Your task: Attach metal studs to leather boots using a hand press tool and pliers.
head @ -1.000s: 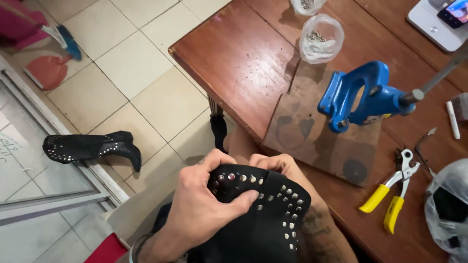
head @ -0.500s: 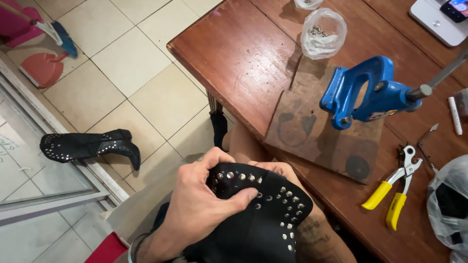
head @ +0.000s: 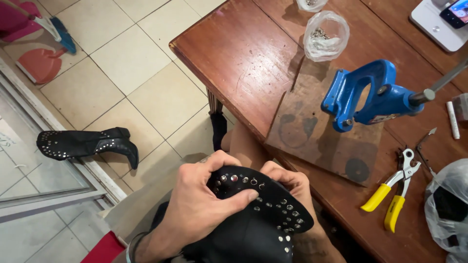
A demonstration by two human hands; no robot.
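A black leather boot piece [head: 263, 214] studded with silver rivets rests over my lap at the bottom of the view. My left hand [head: 200, 204] grips its upper edge from the left, fingers laid across the studs. My right hand [head: 287, 182] holds the same piece from the far side, its fingers curled over the top rim and partly hidden behind the leather. Both hands are just below the front edge of the wooden table [head: 243, 63].
A blue hand press [head: 365, 95] stands on a brown board [head: 317, 136]. Yellow-handled pliers [head: 390, 195] lie to the right. A clear bag of rivets [head: 325, 36] sits farther back. A matching studded black boot [head: 87, 143] lies on the tiled floor at left.
The view has shifted slightly; my hands keep hold of the studded piece, and my left fingers have slid a little along its studs.
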